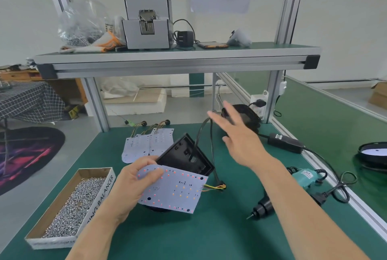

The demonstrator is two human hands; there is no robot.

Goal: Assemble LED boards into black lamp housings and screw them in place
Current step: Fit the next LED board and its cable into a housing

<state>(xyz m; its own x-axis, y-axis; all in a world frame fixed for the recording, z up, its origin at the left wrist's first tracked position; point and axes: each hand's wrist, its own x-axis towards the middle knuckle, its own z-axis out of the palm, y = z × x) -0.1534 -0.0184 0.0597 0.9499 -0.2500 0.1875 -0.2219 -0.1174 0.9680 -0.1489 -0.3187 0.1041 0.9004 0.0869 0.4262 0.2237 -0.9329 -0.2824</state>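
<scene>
My left hand [136, 178] grips a white LED board [178, 188] by its left edge, thumb on top, and holds it tilted above the green table. Thin coloured wires [215, 186] leave the board's right edge. A black lamp housing [186, 155] leans tilted right behind the board, with a black cable [201, 132] running out of it. My right hand [238, 136] hovers open, fingers spread, above the table to the right of the housing. More black housings [249, 117] are stacked behind it.
Two spare LED boards [144, 144] lie at the back. A cardboard box of screws [75, 203] sits front left. An electric screwdriver [278, 194] lies at right near a black power adapter [285, 143]. An overhead shelf [178, 58] carries a screw feeder [147, 21].
</scene>
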